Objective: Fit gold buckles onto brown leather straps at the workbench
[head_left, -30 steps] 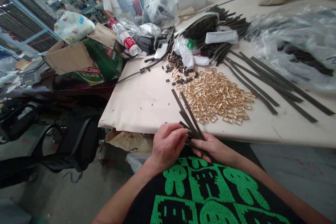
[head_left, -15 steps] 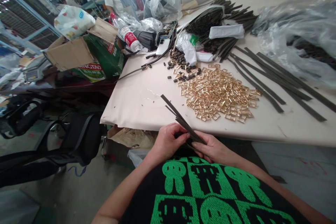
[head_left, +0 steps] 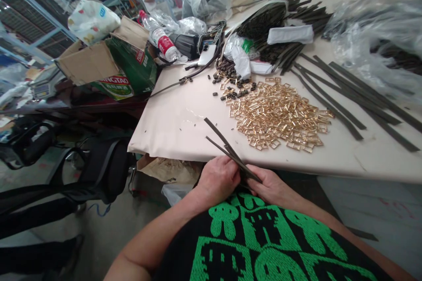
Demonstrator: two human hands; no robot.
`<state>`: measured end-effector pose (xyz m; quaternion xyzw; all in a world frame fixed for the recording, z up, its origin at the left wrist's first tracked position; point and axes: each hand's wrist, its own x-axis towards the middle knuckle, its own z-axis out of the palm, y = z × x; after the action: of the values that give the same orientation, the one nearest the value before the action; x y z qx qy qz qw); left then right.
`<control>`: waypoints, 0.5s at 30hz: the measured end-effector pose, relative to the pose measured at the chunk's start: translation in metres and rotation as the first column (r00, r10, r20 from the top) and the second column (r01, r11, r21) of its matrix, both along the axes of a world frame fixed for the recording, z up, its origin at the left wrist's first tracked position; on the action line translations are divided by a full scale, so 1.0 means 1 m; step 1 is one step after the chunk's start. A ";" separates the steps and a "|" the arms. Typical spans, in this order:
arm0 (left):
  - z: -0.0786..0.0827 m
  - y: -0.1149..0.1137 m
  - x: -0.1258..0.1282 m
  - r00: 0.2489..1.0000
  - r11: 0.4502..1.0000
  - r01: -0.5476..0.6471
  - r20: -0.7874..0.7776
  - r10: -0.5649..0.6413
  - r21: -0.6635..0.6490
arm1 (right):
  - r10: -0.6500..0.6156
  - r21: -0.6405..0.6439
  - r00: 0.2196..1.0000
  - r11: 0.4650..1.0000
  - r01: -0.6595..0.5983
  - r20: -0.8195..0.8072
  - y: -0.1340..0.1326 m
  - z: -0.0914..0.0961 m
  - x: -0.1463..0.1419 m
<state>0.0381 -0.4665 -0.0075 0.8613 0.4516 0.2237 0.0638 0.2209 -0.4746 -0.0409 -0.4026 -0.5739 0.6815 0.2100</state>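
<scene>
A few narrow dark olive straps slant up and left from my right hand, which is closed around their lower part. Their far ends fan apart over the table's front edge. Close against them on the left is my left hand, its back turned up and its fingers curled in; what they pinch is hidden. Both hands are low, in front of the black shirt with green figures. Just beyond them on the table lies a heap of gold-coloured rectangular buckles, with small dark loops at its far left side.
Loose dark straps lie on the right of the pale-covered table, near a clear plastic bag. A strap bundle, a bottle and a phone are farther back. A green carton and black chair stand left.
My left hand has rolled over so its back faces up and hides its fingertips. The strap ends have spread apart. The whole view has shifted slightly; a dark trouser leg shows at lower left.
</scene>
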 end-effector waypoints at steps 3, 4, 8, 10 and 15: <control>-0.004 0.000 0.002 0.991 0.995 -0.094 0.098 0.089 0.043 | -0.002 -0.062 0.997 0.998 -0.003 -0.077 0.001 0.001 0.000; -0.004 0.001 0.000 0.981 0.991 -0.135 0.146 0.130 0.022 | -0.005 -0.089 0.994 0.996 -0.004 -0.105 0.001 0.002 0.001; 0.011 0.005 -0.026 0.790 0.926 -0.305 0.483 0.377 -0.225 | -0.022 -0.208 0.983 0.978 -0.016 -0.180 0.001 -0.001 0.009; 0.021 0.007 -0.043 0.605 0.865 -0.325 0.619 0.501 -0.383 | -0.030 -0.272 0.974 0.962 -0.032 -0.222 0.000 -0.005 0.014; 0.032 0.009 -0.053 0.501 0.788 -0.173 0.637 0.587 -0.590 | 0.002 -0.361 0.936 0.922 -0.138 -0.353 0.003 -0.005 0.015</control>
<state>-0.0153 -0.4579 0.0245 0.5016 0.5965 0.4795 0.4033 0.2355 -0.4714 -0.0457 -0.2885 -0.3992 0.8469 0.2004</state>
